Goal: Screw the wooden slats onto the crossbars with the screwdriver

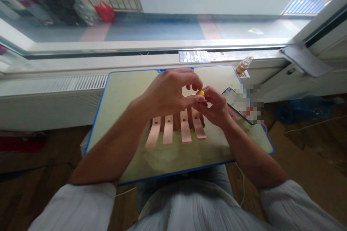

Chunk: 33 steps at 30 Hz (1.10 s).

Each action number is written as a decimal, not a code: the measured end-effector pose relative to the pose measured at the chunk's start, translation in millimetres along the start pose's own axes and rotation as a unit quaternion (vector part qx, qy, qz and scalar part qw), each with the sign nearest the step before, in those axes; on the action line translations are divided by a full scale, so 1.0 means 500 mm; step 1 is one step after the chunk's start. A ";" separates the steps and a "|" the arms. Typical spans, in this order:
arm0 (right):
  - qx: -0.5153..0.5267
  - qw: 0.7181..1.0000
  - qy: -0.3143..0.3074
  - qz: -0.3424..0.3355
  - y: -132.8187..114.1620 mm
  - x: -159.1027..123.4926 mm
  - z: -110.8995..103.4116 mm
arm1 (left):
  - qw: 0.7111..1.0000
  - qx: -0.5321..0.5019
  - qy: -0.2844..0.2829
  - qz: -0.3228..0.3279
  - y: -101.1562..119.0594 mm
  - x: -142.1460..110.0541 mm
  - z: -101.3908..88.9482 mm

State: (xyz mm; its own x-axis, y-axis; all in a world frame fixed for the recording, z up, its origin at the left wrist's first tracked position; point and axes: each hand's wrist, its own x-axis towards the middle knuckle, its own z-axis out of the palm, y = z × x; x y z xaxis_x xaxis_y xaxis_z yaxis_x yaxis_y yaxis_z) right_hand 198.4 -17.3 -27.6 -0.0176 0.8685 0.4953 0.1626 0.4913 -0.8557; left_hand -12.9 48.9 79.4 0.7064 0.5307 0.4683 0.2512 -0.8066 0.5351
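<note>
A small yellow ball (200, 93) sits at the fingertips where my two hands meet, above the tabletop. My left hand (176, 88) reaches over from the left, its curled fingers and thumb closed about the ball. Pressed close against it, my right hand (214, 106) has its fingers pinched together; what they grip is hidden. Below the hands lies a wooden piece with several pale slats (168, 130), each with a dark round spot. The slats point toward me, and their far ends are covered by my left hand.
The pale folding table (119, 90) has a blue rim. A phone (238, 106) lies on its right side, partly pixelated. A small bottle (244, 65) stands beyond the far right corner. Behind the table are a radiator (81, 86) and a window ledge with a silvery packet (193, 56).
</note>
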 end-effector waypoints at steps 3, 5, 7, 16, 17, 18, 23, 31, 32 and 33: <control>0.004 1.000 -0.004 0.000 -0.004 0.000 -0.002 | 1.000 -0.014 0.000 0.004 -0.001 0.000 0.001; 0.004 1.000 -0.007 0.007 -0.011 0.002 -0.005 | 1.000 -0.023 -0.002 0.005 0.000 0.001 0.001; 0.005 1.000 -0.009 0.011 -0.019 0.004 -0.007 | 1.000 -0.024 -0.008 0.008 0.001 0.001 0.001; 0.020 1.000 0.002 -0.008 -0.012 0.004 -0.010 | 0.999 -0.014 -0.038 0.014 0.004 0.000 -0.004; 0.022 1.000 0.000 -0.008 -0.009 0.004 -0.010 | 0.999 -0.012 -0.039 0.016 0.003 0.000 -0.004; 0.021 1.000 -0.002 -0.006 -0.008 0.003 -0.010 | 0.999 -0.011 -0.038 0.017 0.003 -0.001 -0.004; 0.018 1.000 -0.005 0.005 -0.009 0.002 -0.009 | 1.000 -0.008 -0.014 0.000 -0.001 -0.001 -0.001; 0.037 0.999 -0.008 0.034 -0.005 -0.001 -0.008 | 1.000 -0.015 -0.009 0.004 -0.001 -0.001 0.002; 0.038 0.999 -0.009 0.035 -0.006 0.000 -0.009 | 1.000 -0.016 -0.012 0.006 -0.001 -0.001 0.002; 0.038 0.999 -0.011 0.034 -0.008 0.001 -0.011 | 1.000 -0.016 -0.014 0.007 -0.001 -0.001 0.002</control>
State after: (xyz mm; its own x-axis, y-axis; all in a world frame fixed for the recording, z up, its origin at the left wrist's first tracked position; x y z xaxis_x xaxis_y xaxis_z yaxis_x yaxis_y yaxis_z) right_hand 203.0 -19.2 -23.3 -0.0312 0.9012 0.4324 0.0897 0.4334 -0.8967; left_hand -12.9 48.5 78.3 0.7281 0.5111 0.4567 0.2191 -0.8050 0.5514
